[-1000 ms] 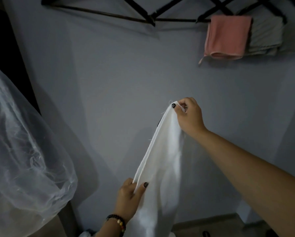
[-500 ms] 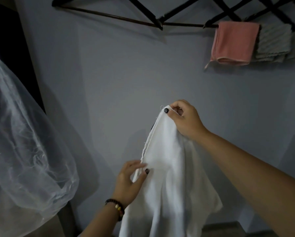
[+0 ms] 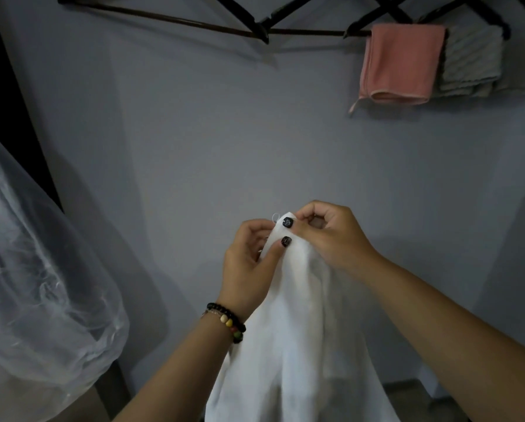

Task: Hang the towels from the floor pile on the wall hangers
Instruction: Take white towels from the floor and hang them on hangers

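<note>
at the middle of the view, in front of the wall, both hands meet on the top corner of a white towel (image 3: 297,330). the right hand (image 3: 334,236) has its grip pinched on the very tip of the corner, thumb and curled forefinger pressed onto the cloth, dark nail polish showing. the left hand (image 3: 249,266) sits just beside and slightly below it, its grip also pinching the towel edge between thumb and curled fingers, the two thumbs nearly touching. a bead bracelet (image 3: 229,321) circles the left wrist. from the held corner the white towel hangs down between the forearms in soft folds and runs out of the bottom of the view.

above, a dark wall hanger (image 3: 163,18) of crossed bars is fixed along the grey wall (image 3: 194,132). toward its right end a pink towel (image 3: 404,62) is draped over a bar, and a grey towel (image 3: 471,62) hangs just beside it, partly tucked behind it. both are well apart from the hands. at the left, a bulging clear plastic bag (image 3: 42,284) fills the lower corner.
</note>
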`<state>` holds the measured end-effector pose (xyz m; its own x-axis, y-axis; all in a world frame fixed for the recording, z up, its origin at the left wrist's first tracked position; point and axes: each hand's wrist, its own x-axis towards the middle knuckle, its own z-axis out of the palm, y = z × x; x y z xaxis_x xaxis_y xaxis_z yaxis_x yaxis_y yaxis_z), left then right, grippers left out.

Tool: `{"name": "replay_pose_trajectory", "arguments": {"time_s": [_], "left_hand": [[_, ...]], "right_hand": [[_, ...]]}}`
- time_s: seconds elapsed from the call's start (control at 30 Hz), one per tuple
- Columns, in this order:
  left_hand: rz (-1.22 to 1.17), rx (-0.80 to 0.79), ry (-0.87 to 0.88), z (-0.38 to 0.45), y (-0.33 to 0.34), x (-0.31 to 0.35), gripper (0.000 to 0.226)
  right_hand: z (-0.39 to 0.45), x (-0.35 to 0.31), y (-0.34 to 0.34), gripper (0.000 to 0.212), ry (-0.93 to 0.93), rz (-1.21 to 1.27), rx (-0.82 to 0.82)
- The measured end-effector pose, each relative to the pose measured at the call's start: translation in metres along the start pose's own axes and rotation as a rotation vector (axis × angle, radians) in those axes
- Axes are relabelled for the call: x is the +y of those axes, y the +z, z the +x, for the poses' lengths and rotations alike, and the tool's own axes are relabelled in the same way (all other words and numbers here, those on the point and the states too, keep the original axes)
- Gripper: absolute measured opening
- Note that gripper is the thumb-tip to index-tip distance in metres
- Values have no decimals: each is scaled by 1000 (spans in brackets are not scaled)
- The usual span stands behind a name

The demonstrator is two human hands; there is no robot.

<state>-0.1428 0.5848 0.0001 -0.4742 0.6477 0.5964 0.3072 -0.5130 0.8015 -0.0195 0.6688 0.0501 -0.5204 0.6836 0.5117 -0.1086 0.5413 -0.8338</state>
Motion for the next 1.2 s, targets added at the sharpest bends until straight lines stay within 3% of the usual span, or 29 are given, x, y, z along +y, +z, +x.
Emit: {"name": "replay_pose_trajectory", "arguments": {"time_s": [0.27, 0.37, 0.47, 0.63, 0.73, 0.83, 1.07, 1.13, 1.2], "left_hand": [[99, 19, -3, -17, 16, -2, 15], [-57, 7, -85, -23, 18, -1, 12], [-189, -17, -259, -21, 17, 1, 11], [-69, -200, -303, -19, 16, 4, 11], [-14, -234, -272, -17, 16, 2, 15], [-59, -232, -316, -12, 18, -7, 16], [-269, -281, -426, 9, 17, -20, 20], [-298, -303, -416, 17, 20, -18, 21], [-313, -308, -416, 26, 24, -15, 22]], "right_hand": [[-34, 14, -9, 7, 43, -18, 90], [-54, 33, -11, 21, 99, 54, 48], [-76, 49, -7, 24, 114, -79, 64], [-96, 59, 5, 33, -166, -344, 314], [-108, 69, 20, 22, -314, -451, 411], [-125, 73, 34, 7, -281, -471, 371], [-146, 91, 54, 32, -221, -556, 236], [-150, 100, 57, 39, -114, -394, 190], [-148, 106, 53, 30, 53, -144, 277]]}}
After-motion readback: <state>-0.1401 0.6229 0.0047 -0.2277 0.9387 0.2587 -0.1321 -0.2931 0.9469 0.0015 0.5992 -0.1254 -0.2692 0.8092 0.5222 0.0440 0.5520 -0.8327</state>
